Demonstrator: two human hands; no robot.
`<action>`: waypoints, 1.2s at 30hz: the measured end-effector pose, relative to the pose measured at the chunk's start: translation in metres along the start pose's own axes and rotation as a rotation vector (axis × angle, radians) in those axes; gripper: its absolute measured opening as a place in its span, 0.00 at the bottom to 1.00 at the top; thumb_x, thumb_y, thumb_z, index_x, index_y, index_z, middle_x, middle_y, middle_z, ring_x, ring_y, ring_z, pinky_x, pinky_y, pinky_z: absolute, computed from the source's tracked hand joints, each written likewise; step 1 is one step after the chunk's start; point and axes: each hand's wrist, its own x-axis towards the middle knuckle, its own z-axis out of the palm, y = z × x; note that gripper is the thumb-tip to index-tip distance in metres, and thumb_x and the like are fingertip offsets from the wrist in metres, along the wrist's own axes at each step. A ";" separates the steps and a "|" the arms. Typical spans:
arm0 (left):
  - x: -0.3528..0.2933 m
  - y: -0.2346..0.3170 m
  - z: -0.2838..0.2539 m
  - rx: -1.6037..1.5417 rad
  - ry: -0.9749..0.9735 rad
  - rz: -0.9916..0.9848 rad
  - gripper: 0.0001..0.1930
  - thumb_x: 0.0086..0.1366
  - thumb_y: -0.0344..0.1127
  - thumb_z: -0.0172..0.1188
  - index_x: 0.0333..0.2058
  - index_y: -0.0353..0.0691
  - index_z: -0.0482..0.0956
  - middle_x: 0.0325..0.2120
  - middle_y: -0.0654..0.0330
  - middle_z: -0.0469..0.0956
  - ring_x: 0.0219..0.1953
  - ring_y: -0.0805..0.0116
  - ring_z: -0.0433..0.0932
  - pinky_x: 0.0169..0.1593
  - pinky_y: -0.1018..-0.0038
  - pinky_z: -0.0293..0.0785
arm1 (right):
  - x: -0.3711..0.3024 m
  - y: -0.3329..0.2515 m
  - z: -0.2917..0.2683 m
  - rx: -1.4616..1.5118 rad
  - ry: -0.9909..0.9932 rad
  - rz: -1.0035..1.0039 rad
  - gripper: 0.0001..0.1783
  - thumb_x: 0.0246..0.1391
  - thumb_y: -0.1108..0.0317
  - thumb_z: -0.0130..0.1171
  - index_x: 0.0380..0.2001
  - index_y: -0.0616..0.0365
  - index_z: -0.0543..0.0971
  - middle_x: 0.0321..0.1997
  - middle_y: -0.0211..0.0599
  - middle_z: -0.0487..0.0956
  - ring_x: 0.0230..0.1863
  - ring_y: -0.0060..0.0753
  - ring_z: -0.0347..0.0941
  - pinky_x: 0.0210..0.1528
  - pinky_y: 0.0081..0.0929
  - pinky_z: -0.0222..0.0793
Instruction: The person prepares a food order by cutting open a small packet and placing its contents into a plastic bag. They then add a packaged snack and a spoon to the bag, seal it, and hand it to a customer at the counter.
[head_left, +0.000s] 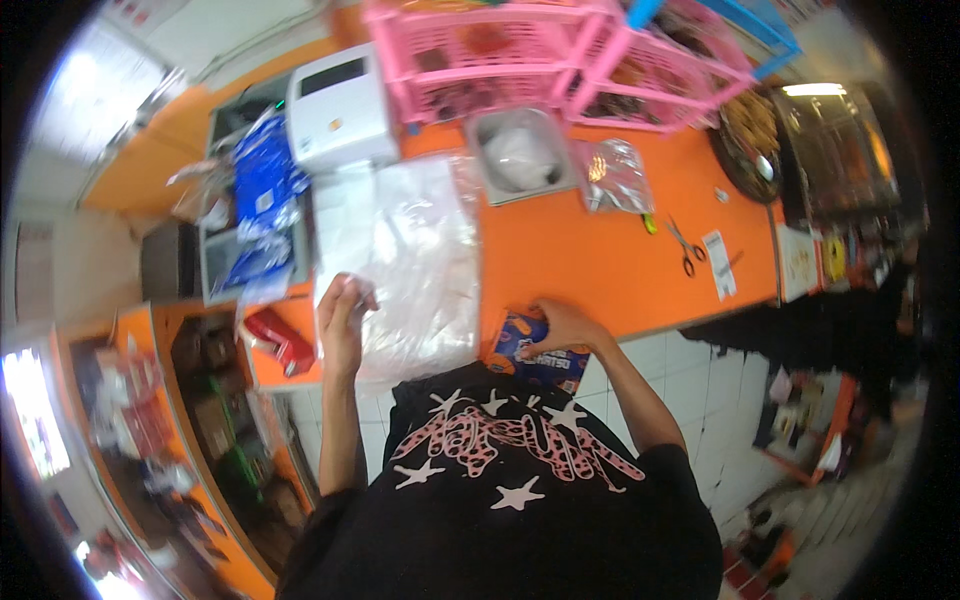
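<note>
Right hand (568,328): gripping. I see its thumb across the front of a blue and orange packet (556,368), its fingers over the upper edge. The packet is at the lower middle of the frame, at the near edge of the orange table (610,260), just in front of the black shirt (510,530).

Left hand (343,308): raised at left of centre, over the clear plastic sheet (425,255). Its fingers are bent, with something pale at the tips; I cannot tell whether they are closed on anything.

Step in hand, in my judgement: handling the packet with the right hand alone, the left standing apart from it. The next move calls for keeping the packet firmly held at that edge, since I judge it could slip off, and for keeping the left hand's fingers clear of the loose plastic.

Markings: the packet's front bears bold white lettering among orange shapes, with a pale printed block low on it. The shirt carries large pink spotted lettering and white stars. At right, beside the scissors (688,255), a white strip (719,265) shows dark print too small for me to read. The white machine (342,110) at upper left bears a small orange mark, also illegible to me.
</note>
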 end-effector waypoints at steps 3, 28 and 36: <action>-0.002 0.005 -0.002 -0.038 -0.008 -0.025 0.09 0.70 0.37 0.49 0.33 0.39 0.71 0.27 0.63 0.70 0.31 0.74 0.68 0.39 0.76 0.64 | 0.006 -0.005 -0.006 -0.065 -0.134 -0.011 0.51 0.25 0.40 0.75 0.50 0.66 0.74 0.46 0.53 0.77 0.47 0.50 0.75 0.50 0.38 0.70; -0.008 0.034 -0.026 -0.260 0.555 0.353 0.10 0.70 0.37 0.44 0.42 0.37 0.69 0.42 0.50 0.79 0.19 0.75 0.68 0.23 0.81 0.61 | 0.101 -0.153 0.050 0.901 0.281 -0.398 0.25 0.41 0.74 0.73 0.45 0.60 0.75 0.40 0.30 0.80 0.40 0.25 0.77 0.44 0.24 0.74; -0.018 0.078 0.023 0.284 -0.084 0.010 0.12 0.68 0.40 0.51 0.39 0.34 0.70 0.36 0.47 0.80 0.24 0.64 0.78 0.28 0.71 0.74 | 0.108 -0.191 0.048 0.131 0.203 -0.664 0.36 0.41 0.61 0.72 0.53 0.61 0.69 0.48 0.42 0.73 0.46 0.40 0.73 0.49 0.37 0.70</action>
